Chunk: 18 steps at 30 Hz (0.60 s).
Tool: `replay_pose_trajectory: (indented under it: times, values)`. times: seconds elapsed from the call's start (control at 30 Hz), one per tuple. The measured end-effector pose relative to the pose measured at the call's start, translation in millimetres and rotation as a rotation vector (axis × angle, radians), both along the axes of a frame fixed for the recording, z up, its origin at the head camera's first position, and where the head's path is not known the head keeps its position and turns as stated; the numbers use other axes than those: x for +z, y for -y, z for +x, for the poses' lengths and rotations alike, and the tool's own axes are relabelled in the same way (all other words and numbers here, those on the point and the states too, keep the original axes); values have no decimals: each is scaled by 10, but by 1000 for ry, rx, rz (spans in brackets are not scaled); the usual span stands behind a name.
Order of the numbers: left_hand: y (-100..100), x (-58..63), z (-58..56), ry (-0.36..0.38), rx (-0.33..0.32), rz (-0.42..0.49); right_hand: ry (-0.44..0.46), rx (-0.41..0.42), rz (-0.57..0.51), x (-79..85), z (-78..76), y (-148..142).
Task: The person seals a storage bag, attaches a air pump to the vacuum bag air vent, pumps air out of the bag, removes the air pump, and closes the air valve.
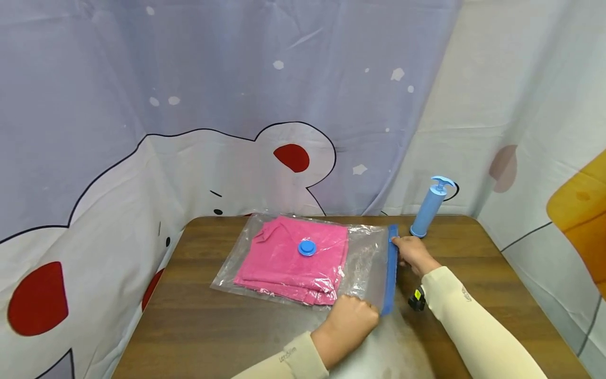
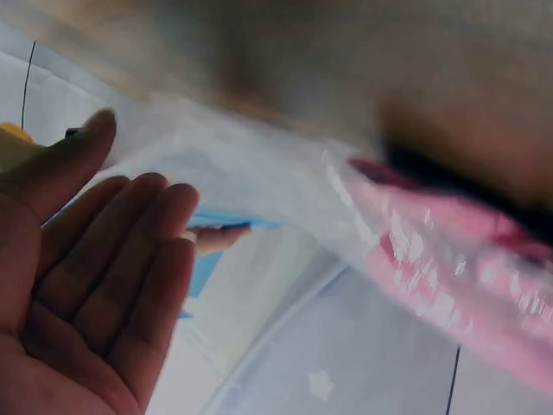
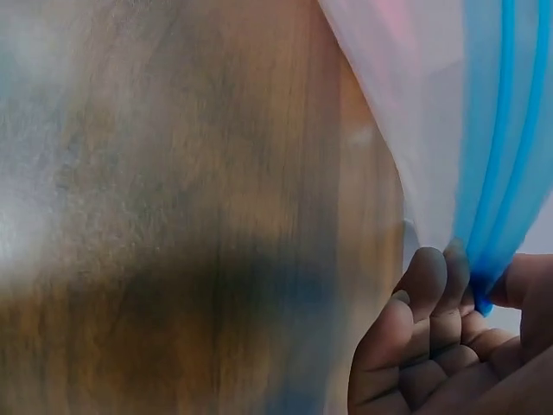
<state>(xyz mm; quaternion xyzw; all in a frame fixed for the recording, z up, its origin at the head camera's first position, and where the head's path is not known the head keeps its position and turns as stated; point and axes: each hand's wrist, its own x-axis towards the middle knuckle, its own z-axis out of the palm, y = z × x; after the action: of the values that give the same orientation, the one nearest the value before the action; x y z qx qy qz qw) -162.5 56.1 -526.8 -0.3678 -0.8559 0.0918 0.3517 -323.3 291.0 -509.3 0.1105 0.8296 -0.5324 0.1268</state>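
Note:
A clear vacuum storage bag (image 1: 364,258) lies on the table with a folded pink garment (image 1: 293,263) inside. On its upper face sits a round blue valve (image 1: 307,247), and a blue zip strip (image 1: 390,279) runs along its right end. My right hand (image 1: 414,253) pinches the far corner of that strip between thumb and fingers, as the right wrist view shows. Close to the strip's near end is my left hand (image 1: 350,318). In the left wrist view, its fingers (image 2: 147,259) are loosely bent, the thumb stands apart, and nothing lies between them.
A blue hand pump (image 1: 428,208) stands upright at the table's back right, just beyond my right hand. Below my right wrist is a small black object (image 1: 416,299) with a yellow-green mark. Printed curtains (image 1: 236,173) hang behind and around the wooden table (image 1: 199,326).

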Motion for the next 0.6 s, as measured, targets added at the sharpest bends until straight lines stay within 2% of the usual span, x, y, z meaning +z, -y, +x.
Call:
replay_pose_trajectory:
  times: [0.2, 0.43, 0.6]
  values:
    - [6, -21, 25, 9, -66, -12, 5, 29, 36, 33, -44, -5]
    - [9, -3, 50, 5, -77, -12, -27, 94, 101, 111, -185, 25]
    - [14, 10, 84, 8, -79, -12, -29, 88, 129, 155, -287, 26]
